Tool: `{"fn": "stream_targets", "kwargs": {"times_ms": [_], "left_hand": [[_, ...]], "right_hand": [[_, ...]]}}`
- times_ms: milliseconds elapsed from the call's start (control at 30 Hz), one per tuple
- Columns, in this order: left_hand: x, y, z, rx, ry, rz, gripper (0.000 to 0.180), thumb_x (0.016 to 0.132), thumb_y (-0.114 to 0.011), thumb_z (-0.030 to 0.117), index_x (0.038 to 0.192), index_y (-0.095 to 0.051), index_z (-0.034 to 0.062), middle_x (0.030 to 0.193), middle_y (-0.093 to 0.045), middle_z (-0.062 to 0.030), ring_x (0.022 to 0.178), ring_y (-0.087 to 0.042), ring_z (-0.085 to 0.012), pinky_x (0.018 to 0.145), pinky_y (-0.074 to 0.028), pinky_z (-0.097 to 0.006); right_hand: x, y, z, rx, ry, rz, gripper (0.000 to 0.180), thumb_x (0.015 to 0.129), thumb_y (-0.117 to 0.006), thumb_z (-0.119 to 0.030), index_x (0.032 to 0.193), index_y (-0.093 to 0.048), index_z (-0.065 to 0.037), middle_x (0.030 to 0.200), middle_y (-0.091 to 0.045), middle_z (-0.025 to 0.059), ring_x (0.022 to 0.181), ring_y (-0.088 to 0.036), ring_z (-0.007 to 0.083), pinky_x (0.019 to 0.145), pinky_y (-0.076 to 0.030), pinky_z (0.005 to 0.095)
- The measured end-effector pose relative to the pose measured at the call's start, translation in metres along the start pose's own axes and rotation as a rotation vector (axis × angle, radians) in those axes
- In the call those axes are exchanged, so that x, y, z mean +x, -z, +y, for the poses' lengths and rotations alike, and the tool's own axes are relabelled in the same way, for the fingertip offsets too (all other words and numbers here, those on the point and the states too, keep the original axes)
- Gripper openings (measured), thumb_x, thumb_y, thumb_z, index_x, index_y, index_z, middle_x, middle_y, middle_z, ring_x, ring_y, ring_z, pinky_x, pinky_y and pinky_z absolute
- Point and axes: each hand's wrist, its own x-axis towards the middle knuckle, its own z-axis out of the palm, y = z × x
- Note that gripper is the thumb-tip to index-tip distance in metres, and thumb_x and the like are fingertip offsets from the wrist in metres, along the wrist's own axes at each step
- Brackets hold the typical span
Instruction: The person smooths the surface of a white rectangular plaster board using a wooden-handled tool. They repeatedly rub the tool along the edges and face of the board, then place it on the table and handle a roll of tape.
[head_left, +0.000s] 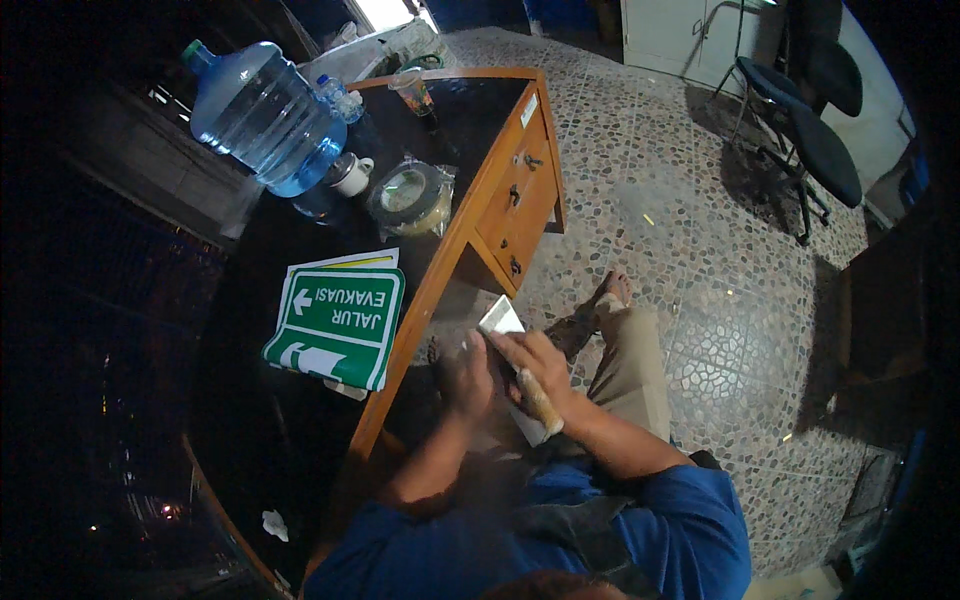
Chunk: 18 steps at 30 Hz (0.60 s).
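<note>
My right hand (538, 358) was curled over a tan, oblong piece (541, 404) and a long, flat white strip (502, 318), both above my lap, beside the brown wooden desk (455, 245). My left hand (468, 378) blurred beside them; I couldn't tell whether it pinched anything.

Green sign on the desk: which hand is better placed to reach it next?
Probably the left hand: it is nearer the green sign and the desk, while the right hand lies farther off, at the white strip.
</note>
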Motion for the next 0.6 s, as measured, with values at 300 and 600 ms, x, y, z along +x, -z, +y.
{"fn": "stream_targets", "kwargs": {"times_ms": [300,600], "left_hand": [[0.011,-0.005,0.025,-0.600,0.166,-0.166,0.082,0.105,-0.030,0.063,0.162,-0.013,0.0068,0.158,-0.039,-0.0128,0.142,-0.040,-0.0287,0.118,-0.030,-0.043],[0.014,-0.011,0.012,-0.725,0.313,-0.019,0.087,0.101,-0.015,0.071,0.156,-0.032,0.0060,0.150,-0.049,-0.0119,0.134,-0.047,-0.0260,0.115,-0.032,-0.037]], "right_hand": [[0.012,0.008,0.048,0.356,-0.975,0.259,0.035,0.096,-0.072,-0.021,0.068,-0.066,0.000,0.072,-0.067,0.0088,0.053,-0.058,0.0185,0.056,-0.053,0.0354],[0.002,0.013,0.011,0.769,-0.998,0.068,0.025,0.096,-0.072,-0.020,0.084,-0.069,0.002,0.077,-0.066,0.0055,0.062,-0.061,0.0165,0.057,-0.052,0.0335]]}}
